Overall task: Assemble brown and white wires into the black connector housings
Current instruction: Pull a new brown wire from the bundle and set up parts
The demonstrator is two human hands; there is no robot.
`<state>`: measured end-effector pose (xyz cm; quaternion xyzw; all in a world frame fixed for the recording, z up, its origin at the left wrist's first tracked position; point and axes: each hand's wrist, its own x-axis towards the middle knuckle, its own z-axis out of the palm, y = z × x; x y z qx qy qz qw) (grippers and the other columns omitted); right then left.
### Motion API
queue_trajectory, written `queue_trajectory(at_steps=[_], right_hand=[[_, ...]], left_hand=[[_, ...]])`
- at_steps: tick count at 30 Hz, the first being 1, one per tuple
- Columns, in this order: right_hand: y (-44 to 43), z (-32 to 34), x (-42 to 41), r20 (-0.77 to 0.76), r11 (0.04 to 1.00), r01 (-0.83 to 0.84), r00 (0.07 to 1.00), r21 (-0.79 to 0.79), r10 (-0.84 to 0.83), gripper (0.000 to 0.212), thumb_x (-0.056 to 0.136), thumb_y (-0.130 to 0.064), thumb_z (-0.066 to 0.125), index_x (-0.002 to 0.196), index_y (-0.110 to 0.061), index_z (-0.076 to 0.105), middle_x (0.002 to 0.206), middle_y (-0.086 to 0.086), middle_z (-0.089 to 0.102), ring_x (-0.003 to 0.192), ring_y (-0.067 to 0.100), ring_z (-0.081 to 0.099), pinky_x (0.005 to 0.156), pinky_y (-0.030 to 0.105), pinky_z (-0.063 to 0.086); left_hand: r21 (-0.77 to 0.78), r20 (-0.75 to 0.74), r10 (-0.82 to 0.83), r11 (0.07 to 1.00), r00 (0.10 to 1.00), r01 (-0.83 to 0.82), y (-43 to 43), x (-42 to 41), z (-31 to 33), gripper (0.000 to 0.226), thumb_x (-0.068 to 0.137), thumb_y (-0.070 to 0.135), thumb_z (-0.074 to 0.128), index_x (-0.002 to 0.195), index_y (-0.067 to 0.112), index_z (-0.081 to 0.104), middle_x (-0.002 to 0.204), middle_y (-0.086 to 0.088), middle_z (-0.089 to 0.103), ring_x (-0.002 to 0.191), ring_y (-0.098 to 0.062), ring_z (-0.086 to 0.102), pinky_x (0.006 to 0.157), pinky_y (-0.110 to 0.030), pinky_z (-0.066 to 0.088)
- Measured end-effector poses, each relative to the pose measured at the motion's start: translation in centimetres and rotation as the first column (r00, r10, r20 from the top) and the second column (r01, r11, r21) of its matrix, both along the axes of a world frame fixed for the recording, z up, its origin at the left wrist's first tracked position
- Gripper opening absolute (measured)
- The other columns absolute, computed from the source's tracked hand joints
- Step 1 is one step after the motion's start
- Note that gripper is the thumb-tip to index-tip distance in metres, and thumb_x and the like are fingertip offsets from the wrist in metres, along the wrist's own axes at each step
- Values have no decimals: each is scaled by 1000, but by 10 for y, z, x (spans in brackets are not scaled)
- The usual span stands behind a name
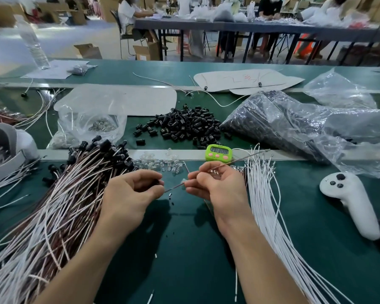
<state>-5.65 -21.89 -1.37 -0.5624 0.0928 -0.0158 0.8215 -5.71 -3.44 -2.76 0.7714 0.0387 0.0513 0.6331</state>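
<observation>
My left hand (131, 193) curls its fingers round a small black connector housing (156, 181), mostly hidden by the fingertips. My right hand (215, 185) pinches a brown wire (235, 161) that runs up to the right, and its near end (173, 188) reaches toward my left hand. A pile of loose black housings (184, 126) lies on the green mat beyond. Finished brown and white wire assemblies (64, 198) are heaped at the left. A bundle of white wires (263, 194) lies at the right.
A green timer (219, 152) stands on the grey rail with small clear bulbs (160, 164) beside it. A white controller (351, 200) lies at the right. Plastic bags of parts (294, 121) lie behind. A grey headset (7, 145) sits at the left. People work at a far table.
</observation>
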Motion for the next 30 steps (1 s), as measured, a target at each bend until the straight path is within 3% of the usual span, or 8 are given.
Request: queue_trajectory(at_steps=[4, 9, 13, 18, 23, 30], right_hand=[[-2, 0, 1, 59, 996, 93, 994, -11, -93, 15, 98, 6, 61, 88, -5, 64, 76, 15, 75, 59, 22, 71, 56, 27, 58], [-2, -6, 5, 109, 988, 141, 985, -68, -134, 16, 99, 4, 61, 87, -7, 64, 73, 11, 75, 59, 21, 71, 55, 26, 58], [2, -10, 4, 130, 986, 121, 986, -111, -106, 15, 99, 1, 62, 88, -7, 65, 75, 12, 76, 61, 23, 73, 57, 26, 59], [0, -9, 6, 105, 990, 136, 986, -49, -130, 16, 99, 3, 61, 88, -7, 64, 72, 11, 75, 59, 21, 72, 56, 26, 58], [2, -10, 5, 69, 996, 66, 996, -66, -62, 15, 99, 3, 62, 87, -6, 64, 73, 12, 75, 62, 22, 73, 58, 26, 59], [8, -14, 0, 45, 942, -68, 995, -330, 88, 25, 90, -4, 74, 69, -17, 76, 72, 11, 75, 55, 18, 66, 52, 26, 54]], left_hand=[[92, -3, -34, 995, 999, 34, -7, 2, -8, 35, 73, 4, 88, 83, 35, 79, 79, 4, 79, 77, -15, 77, 70, -18, 56], [161, 11, -25, 987, 1000, 23, -6, -1, -6, 21, 66, 31, 88, 82, 42, 81, 75, 9, 78, 74, -20, 75, 77, -31, 60], [80, 2, -66, 995, 998, 66, -5, -1, -6, 30, 74, 12, 89, 83, 40, 82, 80, 7, 79, 77, -12, 77, 83, -31, 59], [49, 4, -68, 997, 998, 67, -5, -2, -5, 23, 64, 32, 84, 85, 41, 82, 81, 8, 79, 78, -11, 77, 81, -28, 59], [54, 15, -94, 994, 995, 93, -6, -2, -7, 28, 74, 17, 88, 87, 40, 82, 81, 6, 80, 77, -13, 77, 79, -27, 61], [42, 30, -83, 996, 996, 81, -7, -3, -6, 39, 76, 5, 86, 86, 42, 82, 82, 7, 80, 78, -11, 77, 76, -20, 59]])
